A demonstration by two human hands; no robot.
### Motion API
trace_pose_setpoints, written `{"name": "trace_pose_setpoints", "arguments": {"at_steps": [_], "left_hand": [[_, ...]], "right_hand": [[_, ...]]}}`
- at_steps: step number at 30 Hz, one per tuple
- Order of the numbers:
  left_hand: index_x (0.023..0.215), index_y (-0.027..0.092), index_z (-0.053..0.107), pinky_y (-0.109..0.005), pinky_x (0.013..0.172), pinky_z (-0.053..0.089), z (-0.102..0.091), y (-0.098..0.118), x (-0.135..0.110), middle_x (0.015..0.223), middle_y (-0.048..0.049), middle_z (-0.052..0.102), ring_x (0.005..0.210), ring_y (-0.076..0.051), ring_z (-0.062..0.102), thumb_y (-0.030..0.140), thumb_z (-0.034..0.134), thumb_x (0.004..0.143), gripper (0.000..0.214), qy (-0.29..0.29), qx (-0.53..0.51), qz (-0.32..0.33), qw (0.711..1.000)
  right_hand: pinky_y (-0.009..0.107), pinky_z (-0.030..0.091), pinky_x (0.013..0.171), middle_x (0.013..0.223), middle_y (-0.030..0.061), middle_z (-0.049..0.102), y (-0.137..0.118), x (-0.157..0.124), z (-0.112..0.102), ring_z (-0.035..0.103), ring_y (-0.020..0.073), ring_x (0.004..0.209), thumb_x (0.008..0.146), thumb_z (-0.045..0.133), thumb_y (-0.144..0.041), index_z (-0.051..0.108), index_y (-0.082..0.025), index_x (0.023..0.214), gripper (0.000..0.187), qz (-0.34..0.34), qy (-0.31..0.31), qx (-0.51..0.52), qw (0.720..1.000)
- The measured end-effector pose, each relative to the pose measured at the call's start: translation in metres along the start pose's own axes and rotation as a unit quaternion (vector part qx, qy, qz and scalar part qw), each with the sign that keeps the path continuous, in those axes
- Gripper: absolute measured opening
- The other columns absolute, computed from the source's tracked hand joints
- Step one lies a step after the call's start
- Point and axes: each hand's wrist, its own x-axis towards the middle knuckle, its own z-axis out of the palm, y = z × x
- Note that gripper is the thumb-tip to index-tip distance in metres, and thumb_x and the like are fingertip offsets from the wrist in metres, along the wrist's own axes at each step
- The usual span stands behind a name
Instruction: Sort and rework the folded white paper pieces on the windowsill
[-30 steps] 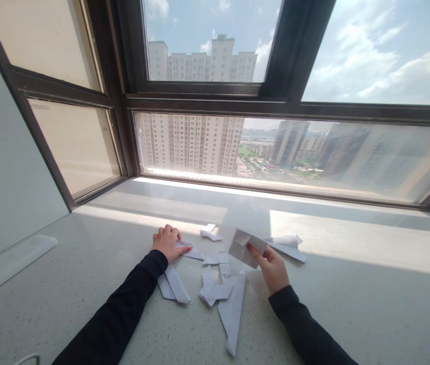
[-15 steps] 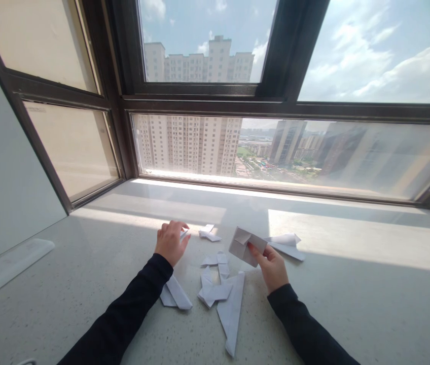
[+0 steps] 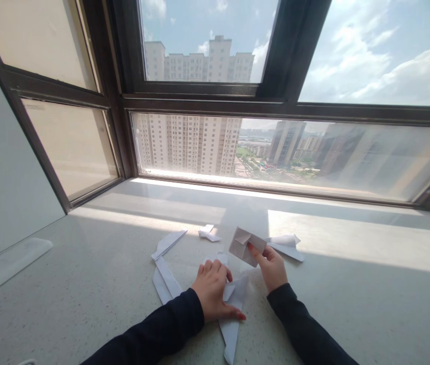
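Observation:
My right hand (image 3: 273, 267) grips a folded rectangle of paper (image 3: 241, 244) by its near right corner, thumb on top. A flap shows on its upper face. My left hand (image 3: 213, 288) lies over the middle group of folded paper pieces, with thumb stretched away from the curled fingers. It covers most of a small folded piece (image 3: 229, 291). Its thumb crosses a long pointed folded paper (image 3: 230, 335). Left of this hand, a bent folded strip (image 3: 168, 243) meets another long folded paper (image 3: 165, 285), partly hidden by my sleeve.
A small folded paper (image 3: 209, 233) lies beyond my left hand. Another pointed folded paper (image 3: 285, 244) is beside my right hand. Everything rests on a pale speckled sill (image 3: 352, 304) below dark-framed windows (image 3: 207, 105). A whitish flat strip (image 3: 9, 268) lies far left.
My left hand has moved right and nearer, from the far-left folded strip onto the middle papers, leaving that strip uncovered. The long pointed paper has shifted slightly. My right hand stays still.

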Motion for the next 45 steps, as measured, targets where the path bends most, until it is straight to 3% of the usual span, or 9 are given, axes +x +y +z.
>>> {"name": "trace_pose_setpoints", "arguments": {"at_steps": [8,13,16,20,26,32,37,41,45], "left_hand": [[0.07,0.017,0.052,-0.03,0.071,0.032,-0.023,-0.003,0.004,0.072,-0.0002,0.052,0.078,-0.019,0.045,0.046,0.056,0.066,0.029,0.075,-0.196,-0.026,0.977],[0.065,0.015,0.05,-0.022,0.054,0.034,-0.035,-0.018,0.012,0.06,0.0021,0.048,0.059,-0.011,0.045,0.043,0.055,0.067,0.029,0.117,-0.464,-0.04,0.877],[0.063,0.014,0.05,-0.019,0.047,0.031,-0.042,-0.029,0.016,0.053,0.0041,0.047,0.051,-0.009,0.042,0.04,0.061,0.06,0.028,0.191,-0.541,-0.088,0.814],[0.063,0.014,0.053,-0.017,0.039,0.023,-0.045,-0.043,0.02,0.044,0.0074,0.041,0.04,-0.005,0.034,0.038,0.064,0.057,0.027,0.279,-0.553,-0.151,0.771],[0.066,0.014,0.052,-0.016,0.036,0.021,-0.041,-0.055,0.023,0.048,0.0066,0.044,0.04,-0.004,0.032,0.04,0.064,0.056,0.031,0.318,-0.568,-0.174,0.739],[0.067,0.014,0.049,-0.015,0.036,0.021,-0.041,-0.055,0.023,0.048,0.0072,0.043,0.04,-0.003,0.032,0.042,0.064,0.055,0.034,0.335,-0.594,-0.175,0.711],[0.068,0.016,0.046,-0.015,0.036,0.022,-0.042,-0.048,0.024,0.052,0.0074,0.043,0.04,-0.003,0.031,0.044,0.065,0.053,0.037,0.329,-0.616,-0.163,0.697],[0.07,0.016,0.046,-0.016,0.037,0.022,-0.041,-0.038,0.024,0.054,0.0069,0.044,0.04,-0.003,0.03,0.046,0.065,0.054,0.039,0.309,-0.626,-0.146,0.701],[0.073,0.016,0.043,-0.017,0.041,0.024,-0.032,-0.023,0.02,0.053,0.0066,0.044,0.042,-0.004,0.031,0.048,0.06,0.062,0.037,0.255,-0.623,-0.114,0.731]], "right_hand": [[0.027,0.045,0.052,0.065,0.0045,0.066,0.001,0.0,-0.002,0.057,0.0185,0.059,0.06,0.059,-0.046,0.062,-0.012,0.077,0.038,0.013,-0.006,0.002,1.0],[0.029,0.046,0.055,0.071,0.0071,0.067,-0.004,0.002,-0.004,0.058,0.0222,0.068,0.061,0.057,-0.047,0.062,-0.011,0.08,0.041,0.012,-0.016,-0.033,0.999],[0.031,0.046,0.061,0.076,0.0073,0.067,-0.012,0.012,-0.02,0.059,0.0238,0.073,0.059,0.058,-0.046,0.063,-0.012,0.08,0.039,0.028,-0.113,-0.078,0.99],[0.031,0.045,0.064,0.075,0.0076,0.068,-0.014,0.031,-0.064,0.06,0.0242,0.073,0.057,0.059,-0.046,0.066,-0.012,0.073,0.038,0.11,-0.274,-0.176,0.939],[0.028,0.038,0.052,0.058,0.0077,0.063,0.0,0.047,-0.112,0.058,0.0238,0.061,0.06,0.053,-0.044,0.064,-0.013,0.06,0.033,0.091,-0.198,-0.497,0.84],[0.03,0.039,0.059,0.072,0.0097,0.064,0.005,0.044,-0.109,0.059,0.0258,0.074,0.066,0.049,-0.038,0.061,-0.016,0.067,0.025,0.123,-0.188,-0.59,0.776],[0.041,0.039,0.069,0.097,0.0138,0.059,-0.002,0.037,-0.108,0.052,0.0314,0.092,0.063,0.052,-0.045,0.057,-0.016,0.077,0.032,0.13,-0.104,-0.657,0.735],[0.041,0.04,0.065,0.092,0.0165,0.057,-0.018,0.034,-0.103,0.053,0.0309,0.087,0.063,0.052,-0.048,0.054,-0.012,0.084,0.041,0.076,-0.008,-0.655,0.752],[0.036,0.041,0.059,0.08,0.0121,0.057,-0.037,0.017,-0.065,0.054,0.0246,0.073,0.073,0.038,-0.052,0.054,-0.013,0.087,0.044,-0.071,0.026,-0.512,0.856]]}}
